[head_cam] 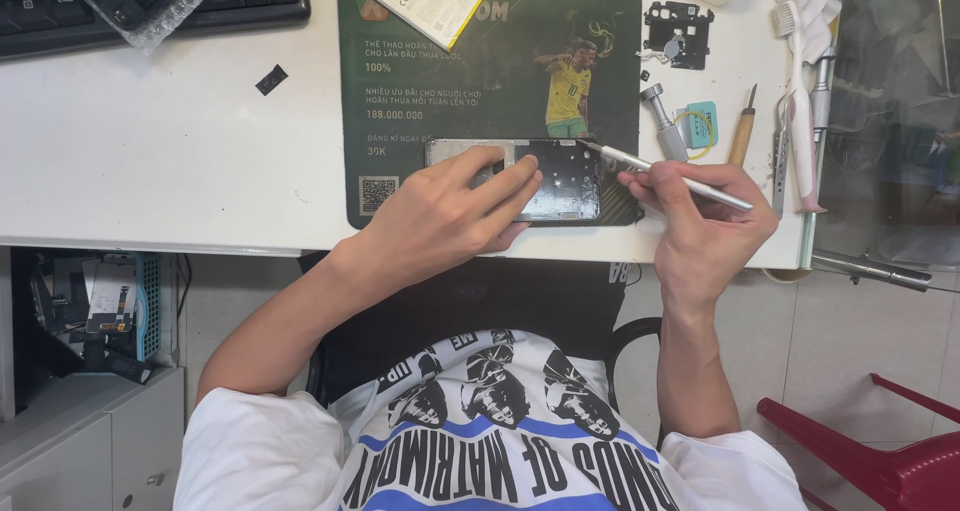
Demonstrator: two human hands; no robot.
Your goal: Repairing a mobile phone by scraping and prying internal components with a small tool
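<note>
Bright, even daylight, soft shadows, sharp focus, slight bending toward the edges.

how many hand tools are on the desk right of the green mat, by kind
toothbrush: 1
wooden-handled pick: 1
tweezers: 1
metal screwdriver: 1
total: 4, not counting the metal tool in the right hand

1. A white short-sleeved T-shirt (480, 441) covers the torso at the near edge.
2. Its chest bears a black-and-white print of figures, a blue band and bold black lettering.
3. Forearms are bare; no watch, rings or gloves show.
</note>
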